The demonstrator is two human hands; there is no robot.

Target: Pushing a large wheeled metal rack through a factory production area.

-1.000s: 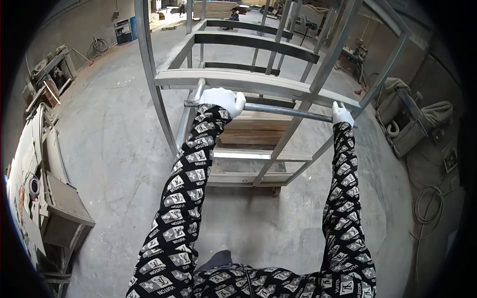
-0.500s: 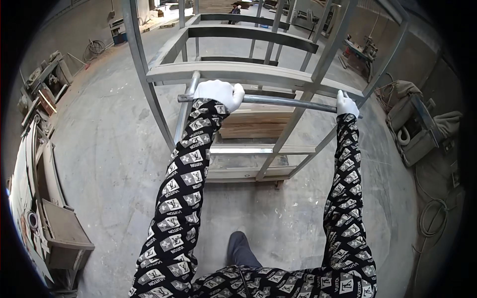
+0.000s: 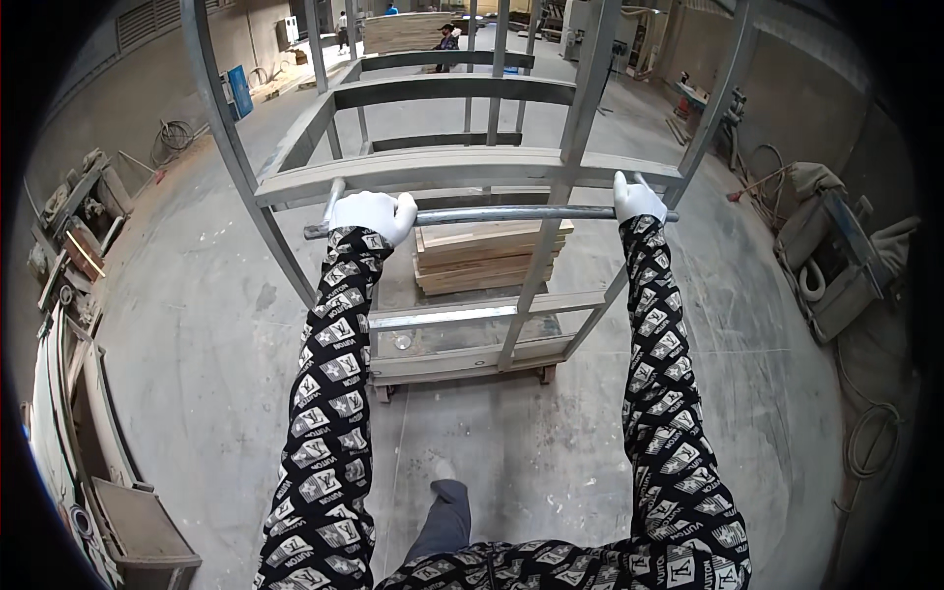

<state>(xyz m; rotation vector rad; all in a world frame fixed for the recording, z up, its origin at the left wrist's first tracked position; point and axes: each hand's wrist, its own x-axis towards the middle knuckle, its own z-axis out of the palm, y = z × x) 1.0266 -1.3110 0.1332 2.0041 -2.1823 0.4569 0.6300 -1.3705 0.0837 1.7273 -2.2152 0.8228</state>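
Note:
In front of me stands a tall metal-frame cart (image 3: 413, 172), with a round metal push bar (image 3: 511, 214) across its near side. My left hand (image 3: 372, 214), in a white glove, is wrapped round the bar near its left end. Toward the right end, my right hand (image 3: 637, 200), gloved in white too, grips the same bar. Both arms reach forward in patterned black-and-white sleeves. Low inside the cart lies a stack of wooden boards (image 3: 472, 261), partly hidden behind the bar and an upright. Small wheels (image 3: 383, 393) show under the near edge.
Dusty machine parts and a brown box-like piece (image 3: 147, 521) line the left side. Along the right wall are a grey machine (image 3: 831, 251) and a coiled hose (image 3: 873, 442). Beyond the cart, a person (image 3: 447, 44) is near stacked boards (image 3: 405, 32). Grey concrete floor (image 3: 216, 324) surrounds the cart.
The view has shifted, so the cart and my hands appear further left. More of the board stack and the far background shows. Both hands have kept their grip on the bar.

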